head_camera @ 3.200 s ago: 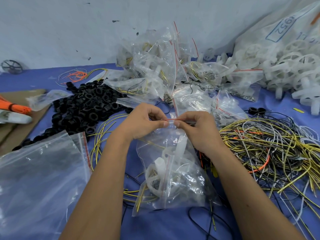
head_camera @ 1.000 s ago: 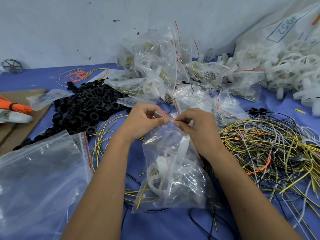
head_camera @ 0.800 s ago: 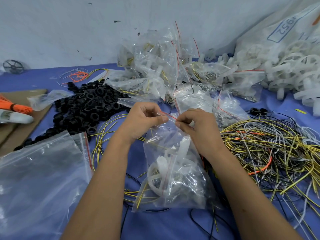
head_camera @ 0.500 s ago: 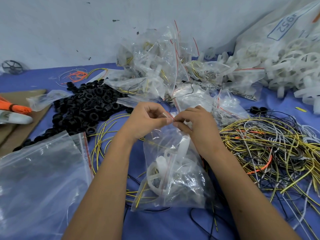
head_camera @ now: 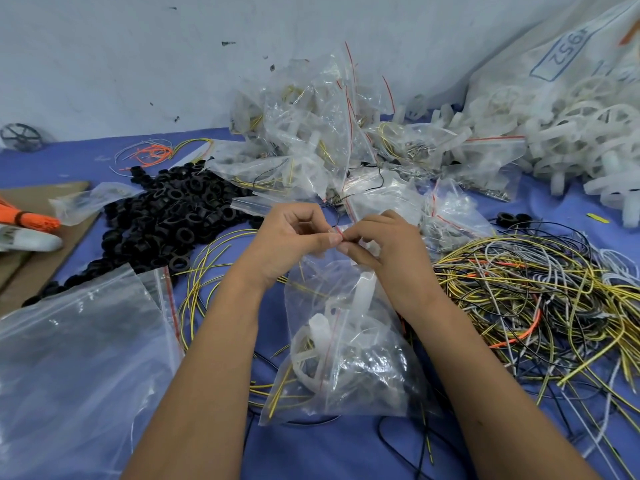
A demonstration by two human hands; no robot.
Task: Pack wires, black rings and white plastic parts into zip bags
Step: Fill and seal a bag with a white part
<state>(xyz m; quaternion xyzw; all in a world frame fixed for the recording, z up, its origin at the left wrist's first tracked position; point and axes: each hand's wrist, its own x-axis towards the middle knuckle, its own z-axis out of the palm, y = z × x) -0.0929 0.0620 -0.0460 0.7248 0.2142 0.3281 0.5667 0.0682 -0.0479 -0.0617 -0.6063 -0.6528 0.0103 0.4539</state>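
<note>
Both the left hand [head_camera: 291, 237] and right hand [head_camera: 384, 247] pinched the red-striped seal of a filled clear zip bag [head_camera: 349, 348]; many sealed bags [head_camera: 311, 140] lay behind, while loose black rings [head_camera: 173, 216] and tangled wires [head_camera: 540, 289] remained unpacked.

Zip bag [head_camera: 346, 344] held upright at its red-striped top, stock heaped all around it.

The clear bag rests on the blue cloth, bulging with a white plastic wheel part [head_camera: 325, 341], yellow wires and something dark at the bottom. Left of it lies a heap of black rings [head_camera: 173, 220]; right of it, a tangle of yellow, black, grey and orange wires [head_camera: 540, 292]. Behind, filled zip bags [head_camera: 322, 147] are piled against the wall, with loose white plastic parts [head_camera: 588, 143] at the far right. A large empty zip bag [head_camera: 76, 368] lies flat at the near left.
</note>
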